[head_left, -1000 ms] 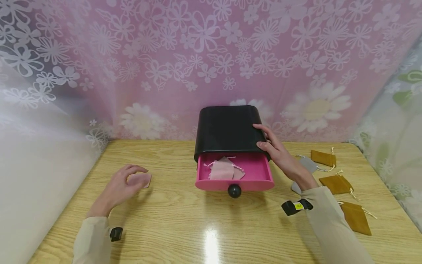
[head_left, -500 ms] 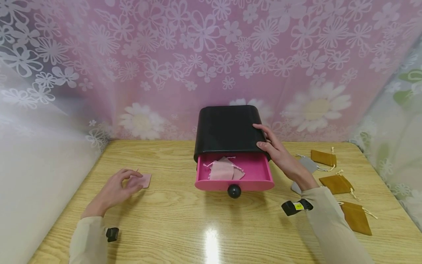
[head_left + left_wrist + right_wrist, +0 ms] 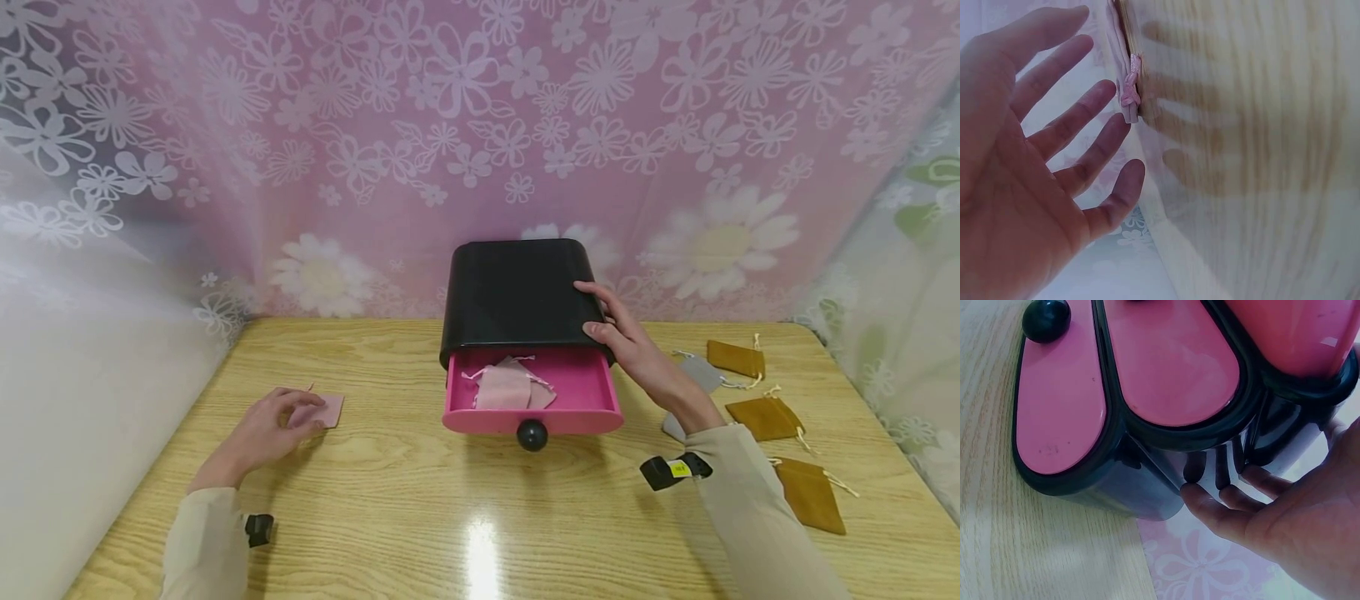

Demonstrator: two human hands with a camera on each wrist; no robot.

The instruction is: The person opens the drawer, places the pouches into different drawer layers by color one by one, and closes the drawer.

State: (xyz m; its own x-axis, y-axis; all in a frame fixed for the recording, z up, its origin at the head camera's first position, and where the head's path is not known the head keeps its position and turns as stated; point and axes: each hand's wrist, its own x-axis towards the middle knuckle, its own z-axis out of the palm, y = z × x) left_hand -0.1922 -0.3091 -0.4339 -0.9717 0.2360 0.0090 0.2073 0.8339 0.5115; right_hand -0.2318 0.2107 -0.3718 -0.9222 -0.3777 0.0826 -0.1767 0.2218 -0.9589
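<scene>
At the left of the table, my left hand (image 3: 251, 437) hovers over a small pale pink drawstring pouch (image 3: 331, 411). The left wrist view shows its fingers spread and relaxed, fingertips close to the pouch's corded end (image 3: 1129, 87). My right hand (image 3: 648, 362) rests on the right side of a black mini drawer cabinet (image 3: 517, 292), thumb and index finger on its top. Other fingers touch the cabinet's side in the right wrist view. The pink top drawer (image 3: 588, 379) is pulled out, with pale pink pouches (image 3: 504, 389) lying in its left half.
Brown drawstring pouches (image 3: 808, 496) and grey ones (image 3: 701, 373) lie right of the cabinet, some partly behind my right arm. A round black knob (image 3: 532, 435) sticks out from the drawer. Lower pink drawers (image 3: 1063, 406) are shut. A flowered curtain (image 3: 420, 167) hangs behind the table.
My left hand has shifted slightly left and lower, uncovering more of the pink pouch. My right hand, the cabinet and the drawer have stayed put.
</scene>
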